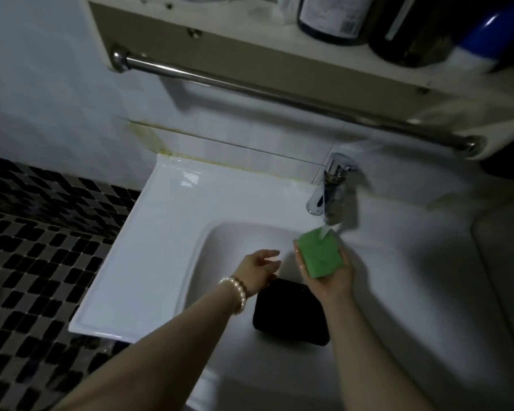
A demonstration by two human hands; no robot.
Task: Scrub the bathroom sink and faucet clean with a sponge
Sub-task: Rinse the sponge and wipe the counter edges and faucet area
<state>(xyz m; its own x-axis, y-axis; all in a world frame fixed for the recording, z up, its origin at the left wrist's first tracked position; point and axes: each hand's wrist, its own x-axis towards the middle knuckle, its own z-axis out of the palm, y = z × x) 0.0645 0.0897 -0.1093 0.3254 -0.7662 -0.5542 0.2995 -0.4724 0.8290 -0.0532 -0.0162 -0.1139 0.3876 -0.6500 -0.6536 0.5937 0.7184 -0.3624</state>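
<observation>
Right hand (328, 277) cups the green sponge (321, 253) just right of frame centre, under the stream running from the faucet (331, 188). Left hand (260, 266) hovers left of it, fingers loose, holding nothing. Below both, a dark object (291, 312) sits in the sink (161, 247) basin; can't tell what it is. Risk: water bouncing off the sponge could splash onto the rim, and a soaked sponge may slip from that shallow grip.

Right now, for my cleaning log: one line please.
phase: wetting | right hand: holds sponge under faucet stream | left hand: free
</observation>
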